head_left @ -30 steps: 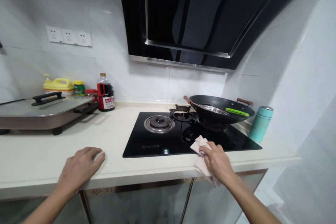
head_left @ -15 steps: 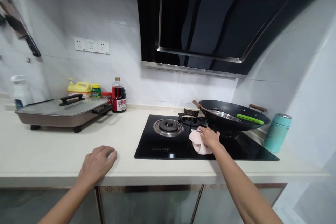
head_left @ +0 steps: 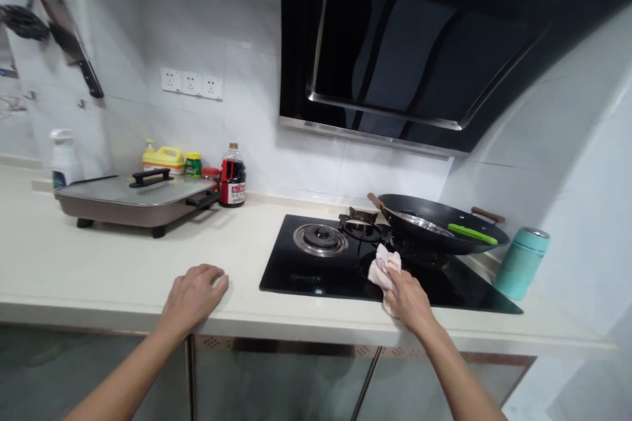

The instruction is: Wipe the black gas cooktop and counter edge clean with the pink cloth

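A pale pink cloth (head_left: 382, 268) is gripped in my right hand (head_left: 409, 299), bunched against the front part of the black glass gas stove (head_left: 340, 279). Part of the cloth hangs below my fingers toward the stove's front edge. My left hand (head_left: 195, 294) rests palm down on the white countertop (head_left: 123, 270), left of the stove, fingers loosely bent and holding nothing. Behind the cloth, a black wok (head_left: 429, 237) sits over the right burner, with a green-handled utensil (head_left: 471, 234) lying in it. The left burner (head_left: 320, 239) is bare, its pot support (head_left: 364, 229) standing beside it.
A teal flask (head_left: 522, 264) stands right of the stove. On the left are a lidded electric pan (head_left: 128, 207), a soy sauce bottle (head_left: 233, 177), a yellow jug (head_left: 168, 158) and a spray bottle (head_left: 66, 156). A black range hood (head_left: 385, 59) overhangs the stove; a cleaver (head_left: 72, 46) hangs on the wall.
My right hand has drawn the cloth back toward the stove's front edge, and the cloth is more bunched. The view has shifted left. My left hand stays on the countertop.
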Demonstrator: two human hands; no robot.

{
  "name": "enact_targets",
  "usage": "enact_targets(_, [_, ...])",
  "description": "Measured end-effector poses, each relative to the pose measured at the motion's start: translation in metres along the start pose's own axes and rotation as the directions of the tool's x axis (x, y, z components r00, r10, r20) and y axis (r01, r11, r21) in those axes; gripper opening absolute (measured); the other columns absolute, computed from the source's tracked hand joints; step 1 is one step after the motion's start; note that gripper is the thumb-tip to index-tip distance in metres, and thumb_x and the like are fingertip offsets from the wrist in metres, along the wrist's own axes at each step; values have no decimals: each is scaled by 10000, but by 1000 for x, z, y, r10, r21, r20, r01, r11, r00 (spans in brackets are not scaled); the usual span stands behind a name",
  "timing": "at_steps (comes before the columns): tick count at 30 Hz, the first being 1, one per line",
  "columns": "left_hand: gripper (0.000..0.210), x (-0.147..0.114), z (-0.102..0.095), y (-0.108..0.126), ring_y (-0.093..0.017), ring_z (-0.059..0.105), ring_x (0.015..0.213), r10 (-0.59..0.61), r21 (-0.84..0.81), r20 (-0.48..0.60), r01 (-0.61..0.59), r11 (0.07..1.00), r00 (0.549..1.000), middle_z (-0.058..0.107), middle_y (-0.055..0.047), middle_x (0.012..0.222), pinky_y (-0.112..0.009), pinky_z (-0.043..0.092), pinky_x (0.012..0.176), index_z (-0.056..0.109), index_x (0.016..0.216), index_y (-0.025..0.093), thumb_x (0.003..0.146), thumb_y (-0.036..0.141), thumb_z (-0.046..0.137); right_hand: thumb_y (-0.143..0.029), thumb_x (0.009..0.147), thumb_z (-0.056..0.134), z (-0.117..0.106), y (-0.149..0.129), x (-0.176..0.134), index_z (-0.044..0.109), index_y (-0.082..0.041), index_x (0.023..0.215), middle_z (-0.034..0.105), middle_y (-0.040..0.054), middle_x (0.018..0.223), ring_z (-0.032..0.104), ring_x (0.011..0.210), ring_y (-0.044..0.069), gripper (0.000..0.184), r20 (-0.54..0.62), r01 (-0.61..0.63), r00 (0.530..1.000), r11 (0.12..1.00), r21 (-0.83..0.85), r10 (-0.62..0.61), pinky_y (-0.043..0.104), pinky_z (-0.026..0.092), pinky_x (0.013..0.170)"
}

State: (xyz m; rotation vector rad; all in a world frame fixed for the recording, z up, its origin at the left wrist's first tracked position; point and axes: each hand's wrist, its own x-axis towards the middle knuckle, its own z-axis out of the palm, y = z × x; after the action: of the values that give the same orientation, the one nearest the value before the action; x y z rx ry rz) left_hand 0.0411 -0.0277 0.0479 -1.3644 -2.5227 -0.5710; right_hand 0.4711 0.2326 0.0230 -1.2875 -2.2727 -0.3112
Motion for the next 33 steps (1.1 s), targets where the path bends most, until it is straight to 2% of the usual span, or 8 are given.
enact_targets(6, [476, -1, 1, -1, -328, 592, 1227, -1, -17, -9, 1, 1000, 1000, 714, -100, 1291, -459, 417, 996, 742, 1077, 201, 939, 428, 348, -212, 808, 504, -37, 44, -54, 656, -250, 1321, 612, 98, 1348, 597, 1172, 271, 537, 68, 169, 978, 934, 316, -200, 415, 478, 1037])
enact_targets(9, [467, -1, 1, 1, -328, 598, 1219, -2, -16, -15, 2, 1000, 1000, 716, -101, 1286, -453, 422, 981, 746, 1070, 202, 936, 425, 358, -404, 864, 512, -58, 97, -72, 677, -243, 1259, 631, 93, 1344, 607, 1204, 272, 458, 5, 48, 998, 911, 411, -55, 395, 504, 1026])
enact_targets(13, [462, -1, 0, 2, -330, 597, 1218, -5, -8, -14, 5, 1000, 1000, 713, -97, 1293, -443, 430, 974, 749, 1078, 212, 924, 447, 381, -584, 799, 539, -67, 174, -65, 705, -227, 1199, 655, 127, 1313, 613, 1191, 338, 562, -182, -110, 968, 946, 304, 171, 479, 486, 1038])
enact_targets(16, [477, 0, 0, 3, -334, 598, 1213, 7, 14, -3, -7, 1000, 1000, 713, -100, 1284, -436, 435, 963, 746, 1085, 214, 924, 469, 376, -626, 725, 525, -53, 207, -50, 737, -212, 1055, 692, 146, 1224, 570, 1254, 393, 570, -98, -186, 971, 949, 253, 217, 526, 456, 1057])
enact_targets(19, [501, 1, 1, 1, -346, 600, 1197, 32, 28, -5, -32, 999, 999, 713, -112, 1269, -442, 443, 943, 745, 1097, 208, 928, 488, 366, -618, 729, 518, -34, 207, -43, 725, -225, 1002, 703, 126, 1163, 606, 1182, 367, 522, 46, -314, 949, 927, 208, 311, 478, 499, 955])
enact_targets(24, [501, 5, 6, -3, -356, 606, 1193, 37, 4, -21, -37, 999, 999, 712, -115, 1272, -465, 455, 954, 757, 1091, 214, 912, 513, 398, -509, 846, 487, -23, 130, -57, 702, -234, 1039, 672, 98, 1153, 623, 1054, 286, 399, -76, -321, 939, 933, 165, 336, 382, 480, 832])
enact_targets(29, [500, 9, 7, -7, -373, 615, 1200, 28, -3, -1, -28, 1000, 1000, 713, -105, 1275, -500, 467, 957, 763, 1076, 236, 907, 543, 406, -291, 881, 578, -23, -22, -66, 699, -252, 1114, 629, 82, 1165, 561, 1028, 247, 266, -151, 83, 988, 953, 291, -40, 360, 412, 892])
enact_targets(33, [496, 11, 8, -9, -368, 611, 1216, 37, -12, 11, -37, 999, 999, 714, -98, 1276, -505, 468, 960, 759, 1048, 252, 923, 560, 391, -252, 827, 710, -24, -145, -60, 689, -288, 1120, 572, 70, 1188, 504, 1045, 263, 296, -130, 118, 989, 926, 359, -75, 396, 387, 911])
